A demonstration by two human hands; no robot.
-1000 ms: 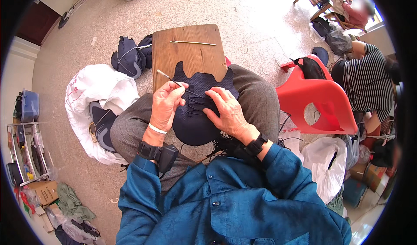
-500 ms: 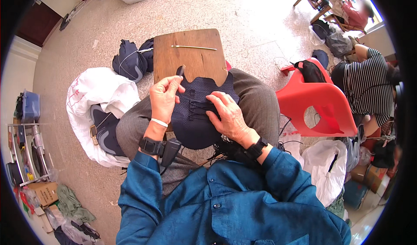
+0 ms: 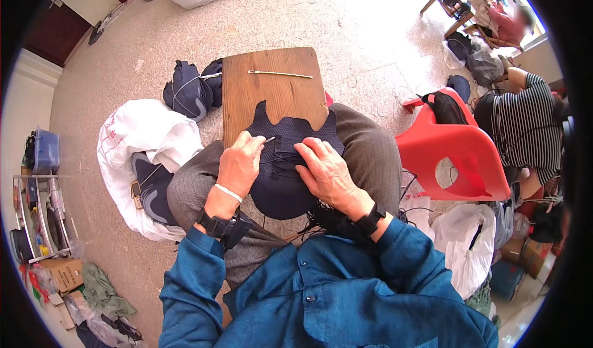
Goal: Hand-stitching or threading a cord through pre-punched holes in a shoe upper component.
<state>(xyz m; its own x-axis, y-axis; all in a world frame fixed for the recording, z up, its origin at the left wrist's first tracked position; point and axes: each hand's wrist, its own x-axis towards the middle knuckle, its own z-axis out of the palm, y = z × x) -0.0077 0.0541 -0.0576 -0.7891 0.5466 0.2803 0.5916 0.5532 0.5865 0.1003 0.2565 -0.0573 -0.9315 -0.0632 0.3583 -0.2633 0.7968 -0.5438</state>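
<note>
A dark navy knitted shoe upper (image 3: 284,193) lies over my lap and the near end of a wooden board (image 3: 272,70). Black lace (image 3: 286,159) crosses its middle in several rows. My left hand (image 3: 239,166) is closed at the upper's left side, pinching a thin piece with a grey tip (image 3: 270,139) beside the lacing; most of that piece is hidden by the fingers. Bent fingers of my right hand (image 3: 327,172) grip the upper's right side, with thumb and forefinger at the lace. A long metal needle (image 3: 280,74) rests on the board.
A white bag (image 3: 139,132) with navy uppers stands at my left, and a tied navy bundle (image 3: 187,92) sits beside the board. To my right are a red plastic chair (image 3: 448,144), a white plastic bag (image 3: 463,237) and a person in a striped shirt (image 3: 525,119).
My left hand has left the upper's far left corner and come nearer, to the lacing's left side. That corner now shows uncovered. My right hand stays on the upper.
</note>
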